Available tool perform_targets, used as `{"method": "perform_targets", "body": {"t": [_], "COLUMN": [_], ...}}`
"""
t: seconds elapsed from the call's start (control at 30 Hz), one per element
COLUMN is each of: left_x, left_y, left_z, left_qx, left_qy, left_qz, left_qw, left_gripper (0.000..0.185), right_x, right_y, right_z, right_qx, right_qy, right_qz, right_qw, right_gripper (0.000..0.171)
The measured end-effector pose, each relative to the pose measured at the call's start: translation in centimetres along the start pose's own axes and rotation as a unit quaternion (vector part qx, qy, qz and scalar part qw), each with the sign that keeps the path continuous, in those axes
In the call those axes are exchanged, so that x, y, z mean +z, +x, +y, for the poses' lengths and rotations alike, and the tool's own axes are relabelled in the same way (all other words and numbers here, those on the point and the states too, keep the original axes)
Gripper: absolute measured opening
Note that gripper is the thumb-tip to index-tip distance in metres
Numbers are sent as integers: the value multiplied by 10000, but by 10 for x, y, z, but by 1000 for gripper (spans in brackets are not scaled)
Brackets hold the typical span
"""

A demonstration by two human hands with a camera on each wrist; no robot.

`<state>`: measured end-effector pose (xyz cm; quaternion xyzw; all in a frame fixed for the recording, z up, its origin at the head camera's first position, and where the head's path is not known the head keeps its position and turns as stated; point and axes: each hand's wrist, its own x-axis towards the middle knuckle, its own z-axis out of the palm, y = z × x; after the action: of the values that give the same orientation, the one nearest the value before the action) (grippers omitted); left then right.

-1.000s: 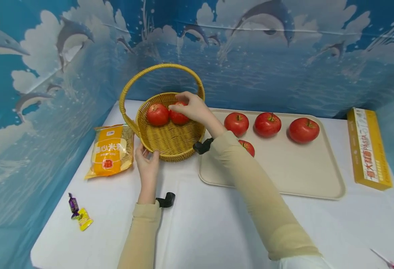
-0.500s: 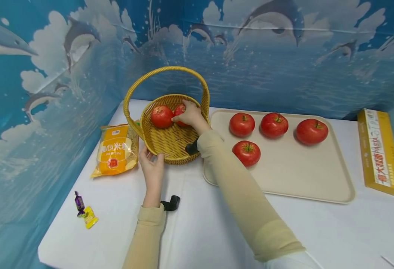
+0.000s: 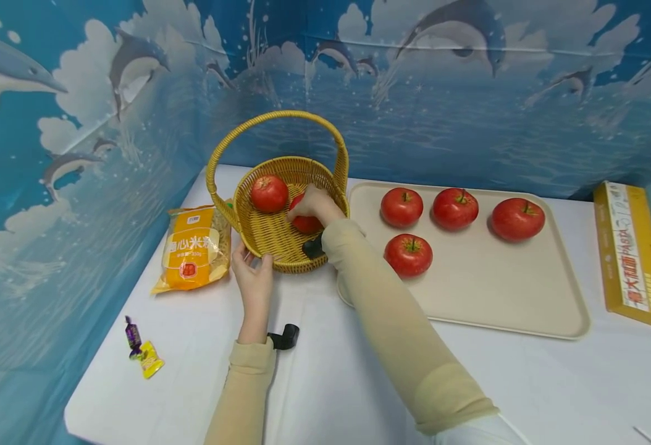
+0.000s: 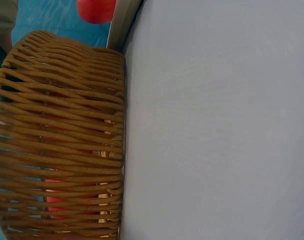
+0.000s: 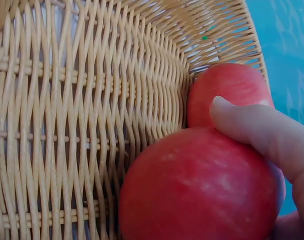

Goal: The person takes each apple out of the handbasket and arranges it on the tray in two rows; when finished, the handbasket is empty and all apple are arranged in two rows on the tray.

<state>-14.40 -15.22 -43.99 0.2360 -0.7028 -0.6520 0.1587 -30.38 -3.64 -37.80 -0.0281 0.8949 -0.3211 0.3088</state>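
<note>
A yellow wicker basket [image 3: 272, 238] with a tall hoop handle stands at the back left of the white table. Inside it my right hand [image 3: 313, 206] grips a red apple [image 3: 305, 223] low against the right wall; in the right wrist view that held apple [image 5: 202, 190] fills the front, with a fingertip [image 5: 252, 127] across it. A second apple [image 3: 269, 193] lies at the basket's far side, and the same far apple [image 5: 227, 87] touches the held one. My left hand [image 3: 252, 272] holds the basket's near rim; the basket wall [image 4: 62, 135] fills the left wrist view.
A beige tray [image 3: 492, 284] right of the basket carries several red apples [image 3: 409, 254]. An orange food packet [image 3: 192, 247] lies left of the basket, wrapped sweets [image 3: 142, 355] near the front left edge, a yellow pasta box [image 3: 631, 253] at far right. Blue dolphin-print walls surround the table.
My right hand has lowered the apple from near the basket's rim down to its floor on the right side. The left hand has stayed on the rim.
</note>
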Motion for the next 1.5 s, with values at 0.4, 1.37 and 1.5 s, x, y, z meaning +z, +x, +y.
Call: {"method": "perform_targets", "body": {"t": [0.4,1.37,1.5], "left_x": [-2,-4,-2], "left_y": [-2,-4,-5], "left_z": [-1,1,1], "left_qx": [-104,-132,-136], "left_qy": [110,101,96], "left_qz": [-86,-68,-121], "left_qw": [9998,9998,9998], "left_gripper": [65,63,63], "right_x": [-22,-86,-80], "right_y": [-46,-166,-164], "right_z": [-4,255,269], "right_qx": [-996,-148,-204], "right_qy": [1161,2176,2025], "right_qz": [446,2494,2567], "right_qw": [9872,9435,9448], "right_gripper": [95,97,98]}}
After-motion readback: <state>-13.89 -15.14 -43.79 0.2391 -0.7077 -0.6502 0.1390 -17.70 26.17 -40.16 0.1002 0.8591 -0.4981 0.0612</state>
